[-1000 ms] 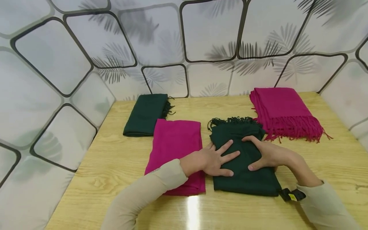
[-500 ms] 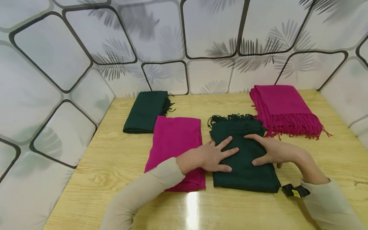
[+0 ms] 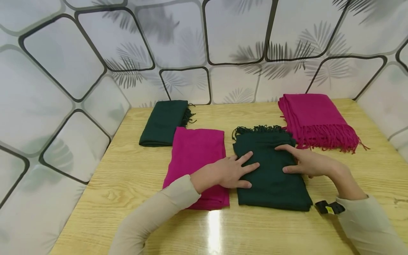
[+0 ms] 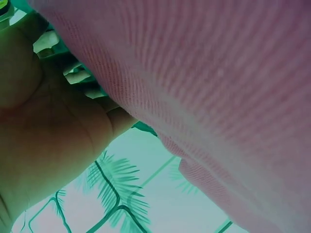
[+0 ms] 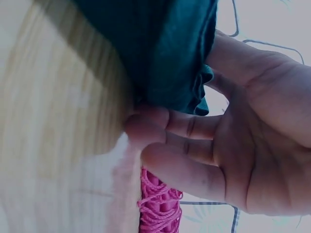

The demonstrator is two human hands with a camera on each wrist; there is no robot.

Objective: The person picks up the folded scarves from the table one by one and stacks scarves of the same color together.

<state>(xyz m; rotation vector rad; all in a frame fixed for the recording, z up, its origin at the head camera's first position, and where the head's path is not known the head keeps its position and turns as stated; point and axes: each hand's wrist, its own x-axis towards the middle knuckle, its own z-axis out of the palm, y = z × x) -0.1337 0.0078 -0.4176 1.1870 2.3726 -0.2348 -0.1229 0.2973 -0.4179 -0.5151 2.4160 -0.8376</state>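
Note:
A folded dark green scarf (image 3: pixel 271 184) lies on the table, its fringe at the far end. My left hand (image 3: pixel 231 173) rests palm down across its left side, fingers spread. At the right edge is my right hand (image 3: pixel 313 163), thumb and index finger on top of the cloth. The right wrist view shows the other fingers (image 5: pixel 180 179) of that hand curled at the lower edge of the green fold, close to the tabletop. A folded magenta scarf (image 3: pixel 199 148) lies to the left, partly under my left forearm. Its pink cloth (image 4: pixel 204 87) fills much of the left wrist view.
Another folded green scarf (image 3: pixel 164 122) lies at the back left. A fringed magenta scarf (image 3: pixel 310 111) sits at the back right, close to the green one. Patterned fabric walls (image 3: pixel 236 32) enclose the wooden table (image 3: pixel 127 170). A black device (image 3: pixel 329 208) hangs by my right sleeve.
My right hand has slid away from me and slightly right along the green scarf's edge. My left hand has drawn back a little to the left. The scarves stay in place.

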